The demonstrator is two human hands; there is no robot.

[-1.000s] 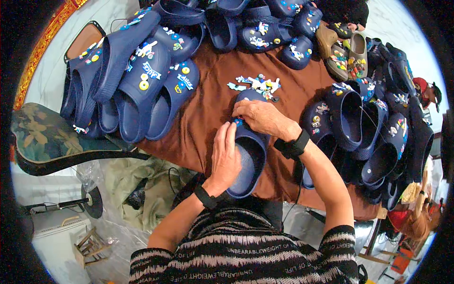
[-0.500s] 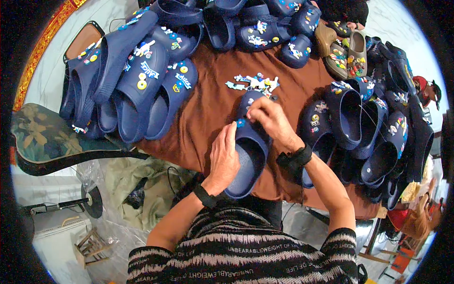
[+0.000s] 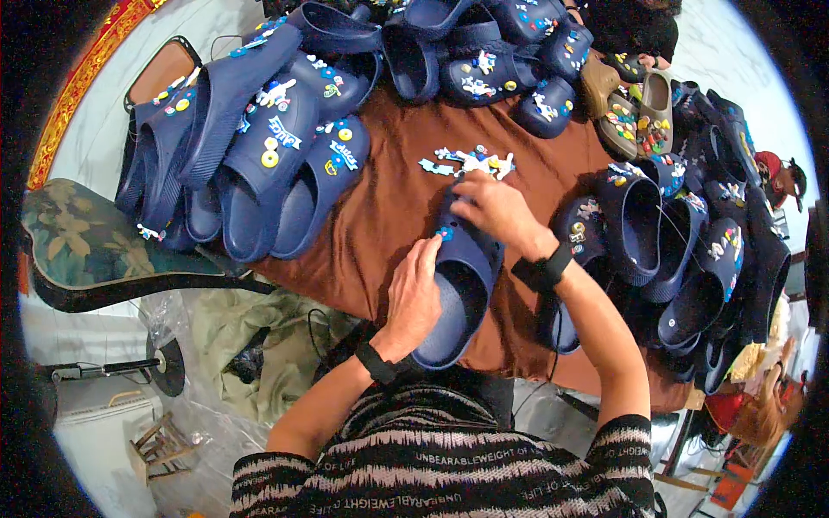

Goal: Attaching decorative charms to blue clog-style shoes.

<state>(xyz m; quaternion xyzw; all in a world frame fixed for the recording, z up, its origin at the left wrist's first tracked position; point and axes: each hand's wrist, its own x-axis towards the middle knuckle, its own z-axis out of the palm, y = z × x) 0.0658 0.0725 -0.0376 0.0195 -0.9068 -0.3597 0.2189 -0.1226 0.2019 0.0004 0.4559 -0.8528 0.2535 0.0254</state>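
A navy clog (image 3: 458, 289) lies on the brown table cloth (image 3: 389, 207) in front of me, toe pointing away. My left hand (image 3: 414, 293) grips its left side near the heel. My right hand (image 3: 492, 207) rests on the toe, fingers pressing down on the upper; a small blue charm (image 3: 445, 233) sits on the clog beside it. Just beyond my right hand lies a small heap of loose colourful charms (image 3: 471, 162). Both wrists wear black bands.
Piles of navy clogs with charms lie to the left (image 3: 259, 147), along the back (image 3: 484, 52) and to the right (image 3: 682, 250). Two tan clogs (image 3: 630, 108) sit at the back right. A chair with a patterned cushion (image 3: 95, 242) stands to the left.
My right hand has slid a little forward on the clog's toe, closer to the loose charms. My left hand keeps its hold on the clog's side.
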